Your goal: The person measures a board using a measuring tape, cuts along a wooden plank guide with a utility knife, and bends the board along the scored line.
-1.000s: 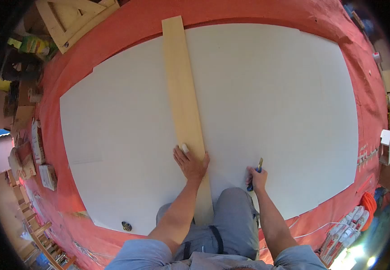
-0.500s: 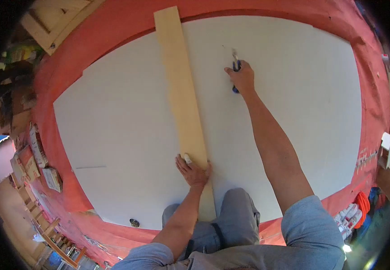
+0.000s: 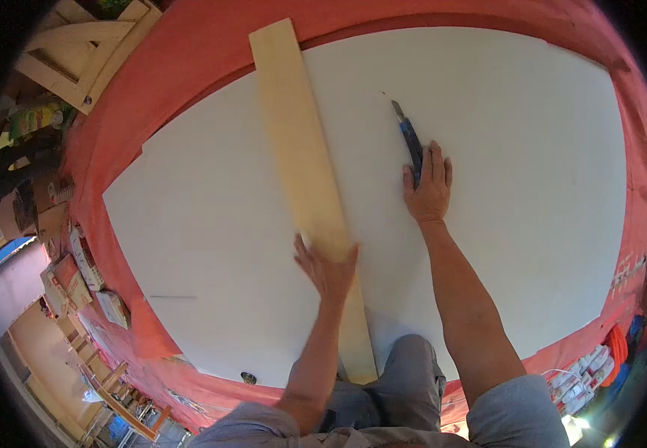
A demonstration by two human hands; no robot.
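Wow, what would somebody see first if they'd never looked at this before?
Probably the huge white board, spread over the bright red sheet. Next, the long wooden plank lying across it, poking past its far edge, with the left hand over it. Then the knife right of the plank, its handle at the right hand.

Workshop: utility knife (image 3: 411, 140), wooden plank (image 3: 297, 134)

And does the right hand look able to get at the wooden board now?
Probably yes: between the right hand and the wooden board there seems to be only bare white sheet, apart from the blue knife against the hand.
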